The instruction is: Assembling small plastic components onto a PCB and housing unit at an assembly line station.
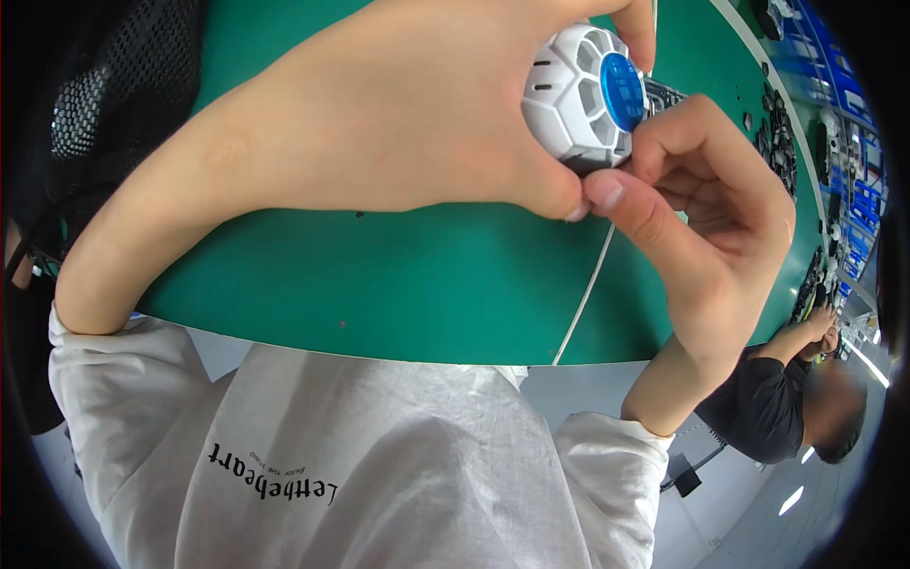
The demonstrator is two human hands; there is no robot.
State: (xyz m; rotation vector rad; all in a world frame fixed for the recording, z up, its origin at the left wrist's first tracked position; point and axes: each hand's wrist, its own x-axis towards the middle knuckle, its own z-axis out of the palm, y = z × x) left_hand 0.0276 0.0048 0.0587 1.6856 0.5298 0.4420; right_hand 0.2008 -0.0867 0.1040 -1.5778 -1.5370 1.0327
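My left hand (427,114) wraps round a rounded white plastic housing (559,119) with a ribbed, honeycomb-like front and dark slots in its side. A glossy blue disc (622,92) sits in the middle of that front, which faces right. At the housing's lower right edge, my right hand (725,213) has its thumb and forefinger pinched close together, the thumb tip beside my left thumb. Whatever lies between those right fingertips is too small or hidden to make out. The other right fingers curl into the palm.
Beneath my hands spreads a green work table (417,275), with a thin pale line (586,294) running across it. Dark small parts (779,133) lie along the far right. Black mesh (128,85) stands at the left. A co-worker in a black shirt (758,408) sits at the right.
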